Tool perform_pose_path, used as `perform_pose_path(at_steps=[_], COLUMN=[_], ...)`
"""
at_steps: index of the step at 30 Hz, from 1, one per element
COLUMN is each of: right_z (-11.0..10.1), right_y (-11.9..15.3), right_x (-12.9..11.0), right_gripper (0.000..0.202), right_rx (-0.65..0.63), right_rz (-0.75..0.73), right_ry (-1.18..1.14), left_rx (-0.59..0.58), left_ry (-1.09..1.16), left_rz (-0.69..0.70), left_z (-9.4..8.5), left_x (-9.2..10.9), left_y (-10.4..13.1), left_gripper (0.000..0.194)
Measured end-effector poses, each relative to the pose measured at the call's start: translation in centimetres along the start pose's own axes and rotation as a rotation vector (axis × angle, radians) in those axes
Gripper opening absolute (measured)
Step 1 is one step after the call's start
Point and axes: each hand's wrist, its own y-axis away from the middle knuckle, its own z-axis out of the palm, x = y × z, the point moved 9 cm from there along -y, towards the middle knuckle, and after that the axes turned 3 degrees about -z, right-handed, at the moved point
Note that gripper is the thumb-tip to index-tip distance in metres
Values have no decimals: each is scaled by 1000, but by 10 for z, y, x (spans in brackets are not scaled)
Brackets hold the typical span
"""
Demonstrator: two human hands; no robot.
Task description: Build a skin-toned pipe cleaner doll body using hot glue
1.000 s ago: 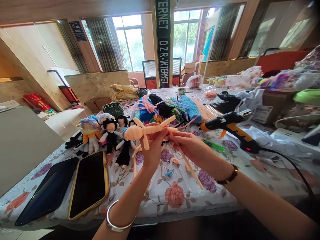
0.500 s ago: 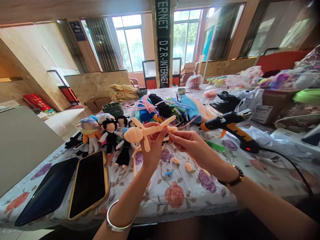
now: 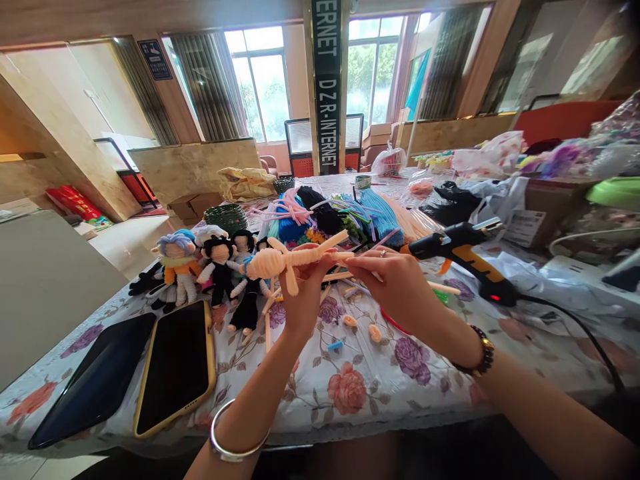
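A peach pipe-cleaner doll body [image 3: 270,263] lies sideways above the table, its round head to the left and its limbs sticking out. My left hand [image 3: 306,297] is closed around its middle and legs. At the doll's right end, my right hand [image 3: 393,287] pinches one leg, or a pipe cleaner wound on it, between thumb and fingers; which one I cannot tell. A loose peach stem [image 3: 450,288] shows past my right hand. Beneath the hands, two small peach coils [image 3: 375,333] and a short blue piece [image 3: 335,346] lie on the flowered tablecloth [image 3: 350,413].
Finished dolls [image 3: 220,267] cluster at left, behind a yellow-cased phone [image 3: 175,373] and a dark tablet-like slab [image 3: 95,380]. Bundles of coloured pipe cleaners [image 3: 373,210] lie behind the hands. At right rests a glue gun [image 3: 465,257] with its red light on and a trailing cord.
My right hand has shifted slightly right and turned, its fingers now drawn over the doll's leg end. A peach stem and a red curve have come into sight near it. The left hand keeps its hold.
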Motion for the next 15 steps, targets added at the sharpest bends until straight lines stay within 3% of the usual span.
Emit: perform_pose_path(at_steps=[9,15], right_z=[-5,-11], right_y=[3,1], right_x=[-7,1], right_gripper=[20,15], right_rx=[89,180], right_rz=[-98,-167], right_ry=[156,144], left_rx=[15,-62], left_ry=[-48,-107], left_rz=[6,22], left_z=[1,7], left_x=[1,-1], left_y=[2,2], left_gripper=[33,30])
